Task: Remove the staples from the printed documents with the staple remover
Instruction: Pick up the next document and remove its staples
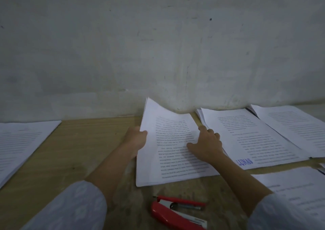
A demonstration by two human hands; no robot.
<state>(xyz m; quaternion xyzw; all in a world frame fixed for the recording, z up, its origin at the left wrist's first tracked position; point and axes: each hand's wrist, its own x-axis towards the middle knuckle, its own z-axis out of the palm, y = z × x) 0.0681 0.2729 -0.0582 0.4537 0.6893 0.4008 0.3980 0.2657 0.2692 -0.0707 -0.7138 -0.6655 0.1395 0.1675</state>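
Nearest the camera, a red stapler-like tool (177, 212) lies on the wooden desk (84, 141), its arm hinged open so the metal inside shows; it is touched by neither hand and sits just below the bottom edge of the printed document (174, 150) in the middle. That document is a sheaf of white pages with blurred lines of text, lying flat at its near end while its far left corner curls up against the grey wall (158, 45). The left hand (136, 139) grips the sheaf's left edge, fingers under the paper and thumb curled over the top of it. The right hand (206, 144) rests on the right side of the same page with its fingers spread and fairly straight, pressing the paper down. Both forearms come from pale patterned sleeves (73, 207) at the bottom corners. To the right, another document (255, 136) with a blue stamp reading "LUNAS" lies just beside the middle one, its left edge partly hidden by the right hand, and a further stack (295, 124) overlaps it at the far right. More printed pages (299, 194) lie at the lower right, and a separate pile (19, 141) sits well apart on the left of the desk.
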